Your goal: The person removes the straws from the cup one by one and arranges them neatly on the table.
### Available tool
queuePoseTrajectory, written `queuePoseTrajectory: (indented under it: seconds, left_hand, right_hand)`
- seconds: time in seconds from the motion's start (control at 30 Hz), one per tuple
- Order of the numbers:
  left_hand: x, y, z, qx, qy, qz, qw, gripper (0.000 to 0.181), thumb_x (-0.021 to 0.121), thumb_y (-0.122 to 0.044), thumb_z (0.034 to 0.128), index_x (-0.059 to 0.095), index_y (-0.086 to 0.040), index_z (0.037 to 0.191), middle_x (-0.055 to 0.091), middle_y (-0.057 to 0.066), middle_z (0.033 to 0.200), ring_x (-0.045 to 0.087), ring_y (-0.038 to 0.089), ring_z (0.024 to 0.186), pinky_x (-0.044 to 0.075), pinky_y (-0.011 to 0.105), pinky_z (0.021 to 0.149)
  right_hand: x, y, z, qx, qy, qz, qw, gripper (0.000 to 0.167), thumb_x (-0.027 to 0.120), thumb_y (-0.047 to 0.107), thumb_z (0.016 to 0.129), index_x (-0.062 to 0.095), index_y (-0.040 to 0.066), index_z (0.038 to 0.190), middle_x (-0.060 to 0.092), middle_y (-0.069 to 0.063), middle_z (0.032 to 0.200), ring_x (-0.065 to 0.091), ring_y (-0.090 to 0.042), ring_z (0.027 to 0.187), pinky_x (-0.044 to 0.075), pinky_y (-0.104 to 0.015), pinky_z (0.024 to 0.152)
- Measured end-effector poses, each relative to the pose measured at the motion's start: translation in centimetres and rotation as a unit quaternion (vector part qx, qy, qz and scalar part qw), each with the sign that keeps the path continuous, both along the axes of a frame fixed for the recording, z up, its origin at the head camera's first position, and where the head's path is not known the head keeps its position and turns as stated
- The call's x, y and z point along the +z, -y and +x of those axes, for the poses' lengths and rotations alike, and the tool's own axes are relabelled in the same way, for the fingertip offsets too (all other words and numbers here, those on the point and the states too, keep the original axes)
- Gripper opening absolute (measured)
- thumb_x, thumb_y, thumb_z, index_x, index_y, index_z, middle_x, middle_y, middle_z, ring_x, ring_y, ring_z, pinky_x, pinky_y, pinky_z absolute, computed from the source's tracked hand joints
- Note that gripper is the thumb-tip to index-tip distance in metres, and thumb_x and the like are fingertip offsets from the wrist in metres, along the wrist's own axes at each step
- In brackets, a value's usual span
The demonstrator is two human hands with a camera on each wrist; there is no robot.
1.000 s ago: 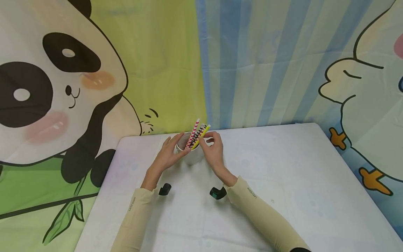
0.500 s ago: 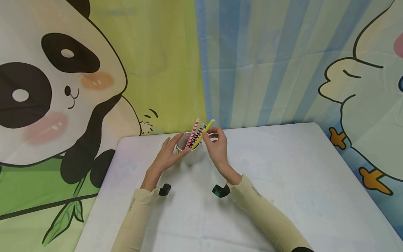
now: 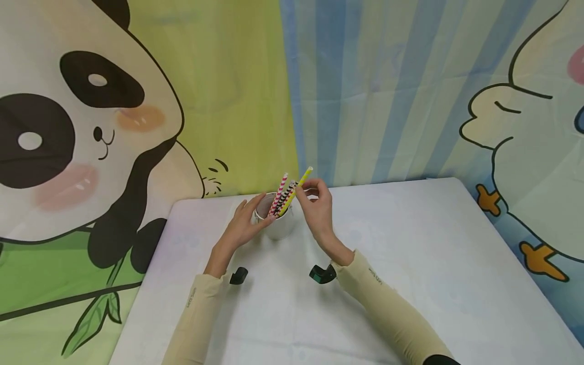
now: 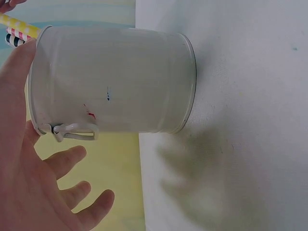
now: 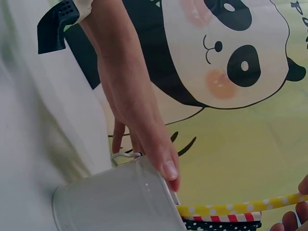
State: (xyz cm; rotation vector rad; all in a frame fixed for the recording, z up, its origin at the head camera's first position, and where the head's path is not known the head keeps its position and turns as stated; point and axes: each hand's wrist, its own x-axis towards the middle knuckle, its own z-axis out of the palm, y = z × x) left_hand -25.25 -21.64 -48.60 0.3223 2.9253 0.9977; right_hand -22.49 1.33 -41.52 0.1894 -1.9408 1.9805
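Note:
A white bucket stands upright near the table's back edge. My left hand grips its rim between thumb and a finger, the other fingers spread beside it. Several patterned straws lean inside, among them a pink-and-white one and black-and-white ones. My right hand pinches a yellow straw with white dots by its upper part, above the rim. The straw's lower end is hidden in the bucket.
The white tabletop extends in front of the bucket and to both sides. Behind it hangs a curtain with a panda and stripes. A small black device sits by the left wrist, another by the right.
My right hand has moved up and to the right, drawing the yellow straw higher out of the bucket. The left hand has stayed on the rim.

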Motion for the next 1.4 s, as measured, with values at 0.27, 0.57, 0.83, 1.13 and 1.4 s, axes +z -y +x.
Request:
queuePoseTrajectory:
  seconds: [0.27, 0.57, 0.83, 1.13, 1.4]
  left_hand:
    - [-0.3, 0.0, 0.2, 0.005, 0.017, 0.004, 0.9998, 0.082, 0.057, -0.076, 0.0860, 0.024, -0.047, 0.156, 0.028, -0.008, 0.165, 0.008, 0.037, 0.156, 0.025, 0.071, 0.113]
    - [-0.3, 0.1, 0.2, 0.001, 0.019, 0.004, 0.9998, 0.081, 0.056, -0.075, 0.0872, 0.022, -0.048, 0.156, 0.027, -0.008, 0.166, 0.008, 0.038, 0.156, 0.025, 0.073, 0.112]
    - [-0.2, 0.2, 0.2, 0.004, 0.017, 0.007, 0.9998, 0.081, 0.057, -0.074, 0.0874, 0.022, -0.048, 0.156, 0.027, -0.007, 0.166, 0.007, 0.036, 0.156, 0.024, 0.073, 0.113]
    - [-0.2, 0.1, 0.1, 0.003, 0.012, 0.004, 0.9999, 0.082, 0.057, -0.073, 0.0880, 0.022, -0.045, 0.158, 0.028, -0.004, 0.166, 0.009, 0.039, 0.156, 0.025, 0.073, 0.112]
    - [0.0, 0.0, 0.2, 0.002, 0.018, 0.011, 0.9998, 0.082, 0.057, -0.074, 0.0876, 0.022, -0.046, 0.157, 0.027, -0.004, 0.166, 0.009, 0.039, 0.156, 0.024, 0.075, 0.111]
  right_hand:
    - [1.4, -0.8, 0.4, 0.011, -0.007, -0.011, 0.9998, 0.019, 0.063, 0.009, 0.097, 0.060, -0.006, 0.109, 0.060, -0.019, 0.108, 0.059, -0.035, 0.096, 0.047, -0.023, 0.073]
    - [1.0, -2.0, -1.0, 0.003, 0.000, -0.022, 0.9997, 0.023, 0.065, 0.016, 0.098, 0.061, -0.001, 0.112, 0.060, -0.011, 0.109, 0.057, -0.029, 0.097, 0.045, -0.027, 0.079]
    - [2.1, -3.2, -1.0, -0.004, -0.017, -0.024, 0.9996, 0.018, 0.067, 0.021, 0.096, 0.062, 0.006, 0.106, 0.061, 0.000, 0.104, 0.060, -0.020, 0.094, 0.048, -0.028, 0.079]
    - [2.2, -4.7, -1.8, 0.009, -0.050, 0.034, 0.9981, 0.018, 0.066, 0.019, 0.096, 0.062, 0.005, 0.105, 0.062, -0.006, 0.103, 0.059, -0.023, 0.093, 0.048, -0.030, 0.077]
    - [1.7, -6.2, -3.0, 0.000, -0.073, 0.152, 0.9857, 0.010, 0.062, 0.017, 0.093, 0.062, 0.011, 0.102, 0.060, -0.007, 0.106, 0.057, -0.023, 0.094, 0.047, -0.039, 0.078]
